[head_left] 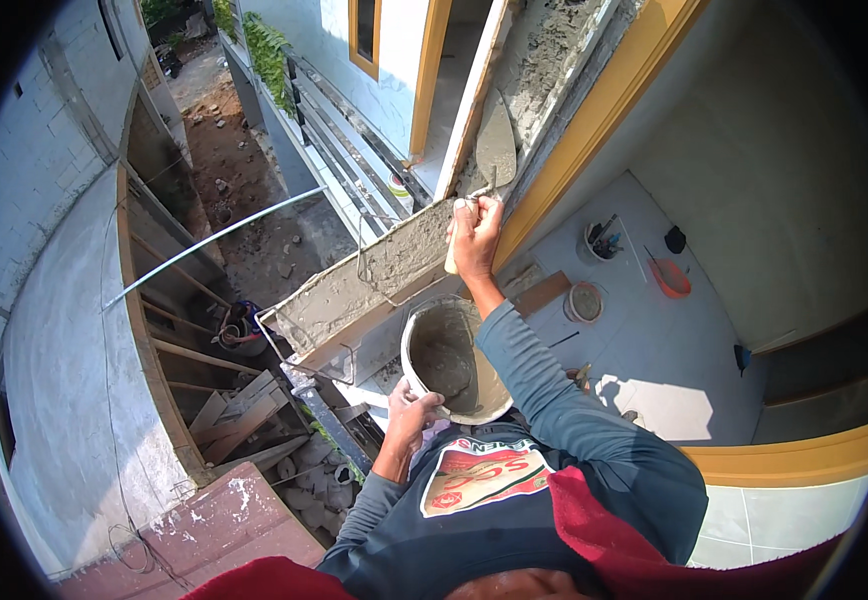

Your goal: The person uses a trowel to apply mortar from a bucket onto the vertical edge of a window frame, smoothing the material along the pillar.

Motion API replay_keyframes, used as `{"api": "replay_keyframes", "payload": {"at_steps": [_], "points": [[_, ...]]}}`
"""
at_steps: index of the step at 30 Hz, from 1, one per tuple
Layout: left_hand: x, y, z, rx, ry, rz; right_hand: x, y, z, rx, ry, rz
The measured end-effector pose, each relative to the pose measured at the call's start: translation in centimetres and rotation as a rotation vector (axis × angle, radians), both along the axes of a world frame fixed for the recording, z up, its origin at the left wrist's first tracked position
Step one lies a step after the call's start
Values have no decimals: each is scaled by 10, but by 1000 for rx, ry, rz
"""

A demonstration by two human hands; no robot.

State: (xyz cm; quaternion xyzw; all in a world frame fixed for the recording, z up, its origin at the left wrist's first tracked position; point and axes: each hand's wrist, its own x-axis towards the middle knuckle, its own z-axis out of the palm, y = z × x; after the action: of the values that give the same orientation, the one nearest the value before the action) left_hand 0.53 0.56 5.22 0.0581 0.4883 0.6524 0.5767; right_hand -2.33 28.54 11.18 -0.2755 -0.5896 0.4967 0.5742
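My right hand (476,238) is closed round the handle of a pointed trowel (497,140). Its grey blade rests on or just above wet mortar (544,70) in the channel along the wall top, running away from me. My left hand (414,425) grips the near left rim of a pale bucket (495,385), thumb over the edge. Grey mortar (444,362) coats the bucket's inside and lies at its bottom. Between bucket and trowel, a rough mortar-covered ledge (374,268) runs off to the left, with bent wires at its side and end.
Below right, a tiled floor (644,330) holds a tool bucket (602,242), a mortar bucket (584,301) and an orange basin (669,279). A yellow-orange frame (594,125) borders the channel. Left is a drop with loose boards (244,415); a pale pipe (214,238) crosses it.
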Motion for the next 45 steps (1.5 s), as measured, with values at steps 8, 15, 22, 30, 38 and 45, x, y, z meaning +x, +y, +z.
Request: {"api": "replay_keyframes", "payload": {"at_steps": [8,15,22,30,38,45], "points": [[-1,1,-1,25,-3,54,57,-29,16,-140,-80,146],[-1,7,-2,18,29,55,95,-33,88,-326,-96,304],[-4,2,-6,17,22,32,130,-8,137,-602,0,717],[1,3,2,52,-20,58,159,-30,217,-160,-733,409],[5,10,-16,27,-18,60,133,-33,258,-173,-921,356],[6,16,-35,23,-14,46,101,-34,277,-223,-936,245]]}}
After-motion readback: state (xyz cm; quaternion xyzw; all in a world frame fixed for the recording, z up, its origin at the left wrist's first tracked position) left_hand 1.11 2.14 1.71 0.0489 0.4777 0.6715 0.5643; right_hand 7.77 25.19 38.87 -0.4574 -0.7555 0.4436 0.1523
